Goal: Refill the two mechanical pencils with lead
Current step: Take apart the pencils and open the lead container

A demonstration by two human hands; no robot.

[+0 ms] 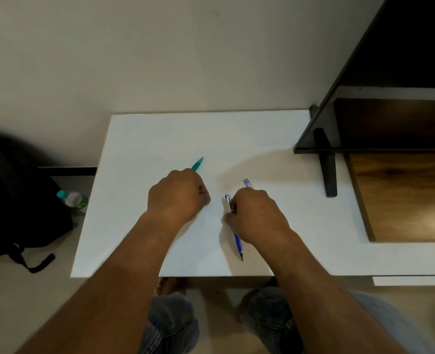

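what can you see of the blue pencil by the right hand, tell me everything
The blue pencil lies flat on the white table, running near to far, its dark pointed tip toward the table's near edge. The lower barrel is bright blue and looks like plastic; the far end is shiny and silvery with a clip, ending in a small blue cap. The right hand covers its middle, fingers closed on it, thumb by the silver part. A pale blue piece shows beyond the hand; what it is cannot be told.
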